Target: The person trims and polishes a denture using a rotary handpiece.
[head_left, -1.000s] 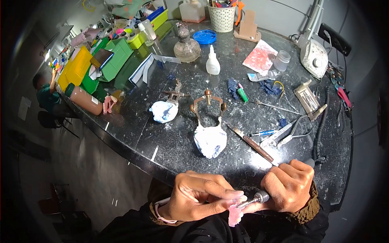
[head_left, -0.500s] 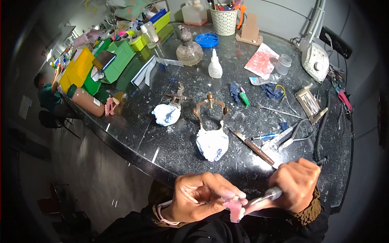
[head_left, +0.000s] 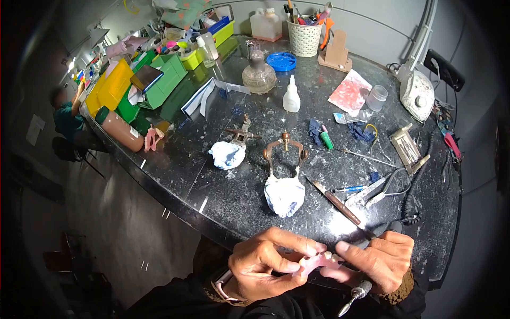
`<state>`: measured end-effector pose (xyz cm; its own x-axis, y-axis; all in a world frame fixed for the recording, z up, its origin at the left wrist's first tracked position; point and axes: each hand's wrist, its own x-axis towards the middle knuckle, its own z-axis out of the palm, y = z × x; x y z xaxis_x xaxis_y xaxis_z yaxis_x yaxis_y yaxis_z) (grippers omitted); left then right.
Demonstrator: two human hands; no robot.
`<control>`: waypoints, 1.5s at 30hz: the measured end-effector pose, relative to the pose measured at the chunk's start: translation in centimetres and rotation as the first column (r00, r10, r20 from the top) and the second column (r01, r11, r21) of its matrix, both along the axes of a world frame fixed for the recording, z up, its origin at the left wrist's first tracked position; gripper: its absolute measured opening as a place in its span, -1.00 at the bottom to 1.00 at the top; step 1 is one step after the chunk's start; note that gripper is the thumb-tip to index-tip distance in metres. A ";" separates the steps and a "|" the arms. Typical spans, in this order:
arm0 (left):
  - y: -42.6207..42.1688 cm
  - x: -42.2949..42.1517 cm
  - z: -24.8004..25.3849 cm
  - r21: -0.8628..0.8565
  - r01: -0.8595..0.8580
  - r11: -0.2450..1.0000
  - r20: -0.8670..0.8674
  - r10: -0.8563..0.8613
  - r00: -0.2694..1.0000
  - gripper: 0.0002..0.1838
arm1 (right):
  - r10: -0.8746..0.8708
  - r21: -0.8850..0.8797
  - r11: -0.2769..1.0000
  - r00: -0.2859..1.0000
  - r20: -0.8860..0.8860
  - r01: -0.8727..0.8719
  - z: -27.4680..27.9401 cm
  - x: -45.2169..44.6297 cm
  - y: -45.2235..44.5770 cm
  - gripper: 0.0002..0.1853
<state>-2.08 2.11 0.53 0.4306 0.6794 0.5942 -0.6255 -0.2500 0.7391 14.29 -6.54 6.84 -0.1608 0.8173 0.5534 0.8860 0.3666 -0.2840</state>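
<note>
A pink denture piece with whitish teeth [head_left: 317,261] is pinched in the fingers of my left hand [head_left: 265,261] near the table's front edge. My right hand [head_left: 380,261] is wrapped round a metal rotary handpiece [head_left: 361,290], whose tip points down and to the left, away from the denture. The thumb of that hand reaches to the right end of the denture. Beyond my hands, a white plaster cast [head_left: 285,196] is joined to a brass-coloured articulator frame [head_left: 286,143]. Another cast [head_left: 227,155] with a metal frame rests to its left.
A brown-handled knife [head_left: 341,207], pliers [head_left: 390,189] and a blue pen [head_left: 349,189] lie on the right. Farther back stand a white dropper bottle [head_left: 291,95] and a glass burner [head_left: 258,77]. A brown bottle [head_left: 122,130] lies at the left edge; a person [head_left: 68,118] sits beyond.
The handpiece has swung down, its tip now away from the denture. The denture has turned more sideways, and my right thumb has come to its end. The whole view has shifted slightly.
</note>
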 end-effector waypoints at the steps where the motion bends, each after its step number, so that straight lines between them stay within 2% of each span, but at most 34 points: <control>1: 0.1 0.0 0.0 0.038 -0.017 0.999 -0.021 0.018 1.000 -0.80 | 0.006 -0.005 1.000 1.000 0.008 -0.006 0.1 0.0 0.0 -0.58; 4: 0.1 0.0 0.0 0.032 0.025 0.999 -0.006 -0.025 1.000 -0.76 | 0.014 -0.006 1.000 1.000 0.017 -0.014 0.1 0.0 -0.1 -0.57; 7: 0.7 -0.9 1.5 -0.056 0.168 0.984 -0.213 -0.176 0.961 -0.49 | 0.009 0.008 1.000 1.000 0.007 -0.009 0.1 0.0 -0.3 -0.53; 8: 0.9 -1.0 1.4 -0.178 0.274 0.945 -0.130 -0.299 0.945 -0.43 | 0.012 0.006 1.000 1.000 0.009 -0.012 0.1 0.1 -0.3 -0.52; 9: 1.4 -1.4 1.4 -0.295 0.381 0.877 -0.098 -0.424 0.900 -0.46 | 0.016 0.004 1.000 1.000 0.009 -0.016 0.1 0.2 -0.4 -0.51; 11: 2.0 -2.3 1.5 -0.500 0.555 0.665 0.010 -0.636 0.771 -0.50 | 0.030 -0.013 0.999 0.999 0.026 -0.030 0.3 0.2 -0.4 -0.50; 15: 1.3 -2.0 1.4 -0.635 0.562 0.529 0.100 -0.666 0.740 -0.59 | 0.065 -0.043 0.997 0.993 0.101 -0.061 0.5 0.3 -0.2 -0.50; 18: 1.4 -1.9 0.9 -0.654 0.612 0.445 0.197 -0.681 0.705 -0.59 | -0.040 0.016 0.999 0.998 -0.037 0.041 -0.1 0.1 -0.1 -0.50; 19: 1.3 -1.9 1.0 -0.661 0.618 0.425 0.221 -0.678 0.702 -0.59 | -0.047 -0.018 0.999 0.999 -0.013 0.046 -0.2 0.7 -0.3 -0.40; 20: 0.8 -1.8 1.2 -0.684 0.585 0.437 0.231 -0.631 0.741 -0.58 | -0.051 0.009 0.999 0.999 0.018 0.051 -0.5 1.0 0.1 -0.43; 21: 0.6 -1.7 1.0 -0.646 0.575 0.503 0.204 -0.611 0.765 -0.57 | -0.057 0.036 0.998 0.997 0.049 0.056 -0.9 1.2 0.4 -0.44; 24: 0.4 -1.5 0.7 -0.549 0.511 0.661 0.104 -0.553 0.826 -0.55 | -0.050 -0.085 0.995 0.994 0.098 0.059 -1.4 1.1 0.5 -0.47; 27: 0.4 -1.4 0.5 -0.497 0.504 0.707 0.073 -0.544 0.836 -0.55 | -0.026 -0.131 0.991 0.994 0.106 0.040 -1.7 1.2 0.6 -0.46; 34: 0.6 -1.4 0.5 -0.504 0.502 0.703 0.057 -0.553 0.831 -0.54 | -0.014 -0.158 0.987 0.994 0.108 0.031 -2.0 1.0 0.7 -0.43; 40: 0.6 -1.4 1.0 -0.457 0.462 0.760 0.004 -0.518 0.855 -0.57 | 0.031 -0.152 0.988 0.987 0.157 -0.007 -1.7 0.9 0.7 -0.45; 43: 0.7 -1.3 1.1 -0.425 0.460 0.780 0.000 -0.507 0.862 -0.57 | -0.036 -0.127 0.990 0.989 0.142 0.054 -1.9 0.6 0.9 -0.48; 45: 0.6 -1.4 1.1 -0.453 0.460 0.763 0.006 -0.514 0.858 -0.58 | 0.018 -0.143 0.990 0.991 0.131 0.001 -1.8 0.9 0.8 -0.48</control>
